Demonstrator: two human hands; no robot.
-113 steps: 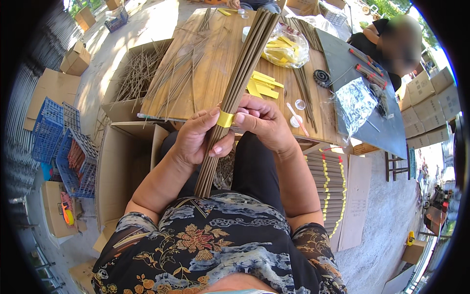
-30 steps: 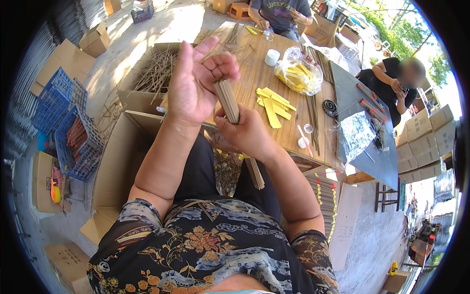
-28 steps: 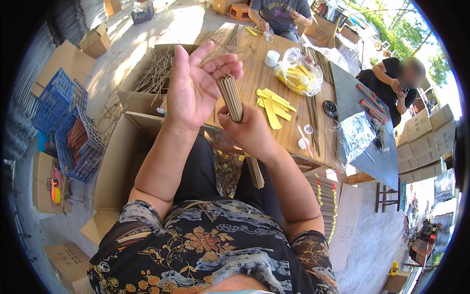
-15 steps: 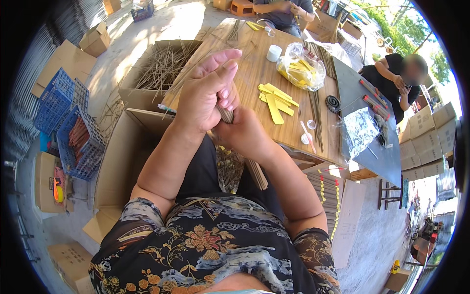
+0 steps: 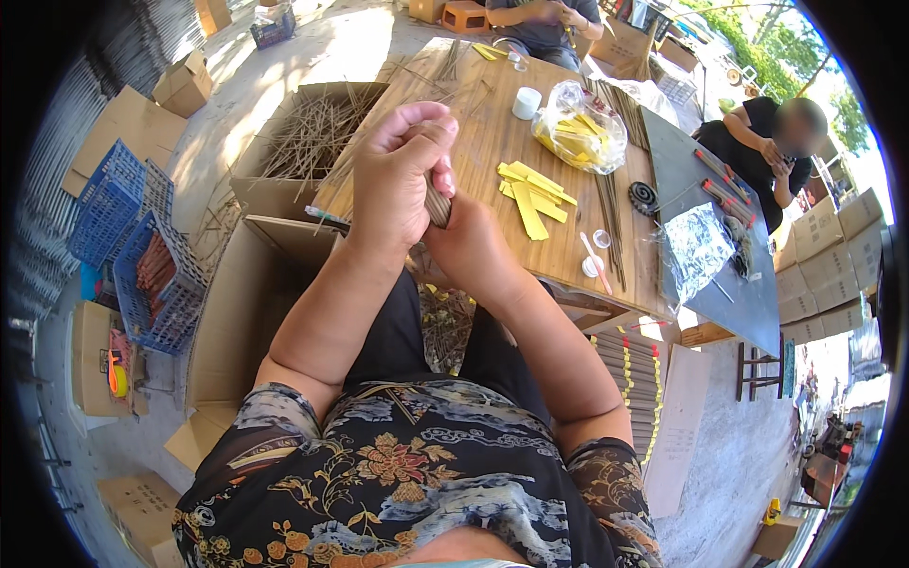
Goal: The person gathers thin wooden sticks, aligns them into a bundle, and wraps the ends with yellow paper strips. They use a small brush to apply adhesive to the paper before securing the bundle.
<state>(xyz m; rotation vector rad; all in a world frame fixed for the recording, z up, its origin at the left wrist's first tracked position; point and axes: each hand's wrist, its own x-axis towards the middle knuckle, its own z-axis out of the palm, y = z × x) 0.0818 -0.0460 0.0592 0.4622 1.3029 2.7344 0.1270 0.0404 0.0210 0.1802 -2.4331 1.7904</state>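
A bundle of thin brown sticks (image 5: 436, 203) is gripped between my two hands, over the near edge of the wooden table. My left hand (image 5: 402, 170) is wrapped round its upper part, fingers curled and the thumb on top. Just below and to the right, my right hand (image 5: 471, 241) closes round the same bundle, touching the left. Both ends of the bundle are hidden by my hands and forearm. To the right of my hands, loose yellow strips (image 5: 532, 201) lie on the wooden table (image 5: 483, 123).
A clear bag of yellow strips (image 5: 579, 128), a white jar (image 5: 526, 103) and a black coil (image 5: 643, 197) rest on the tables. Loose sticks fill a carton (image 5: 312, 133) at left, behind an open cardboard box (image 5: 256, 293). Banded bundles (image 5: 639, 379) sit at lower right. Two people work across.
The lower end of the stick bundle, earlier sticking out below my right forearm, no longer shows. My right hand has shifted slightly; both hands keep their grip.
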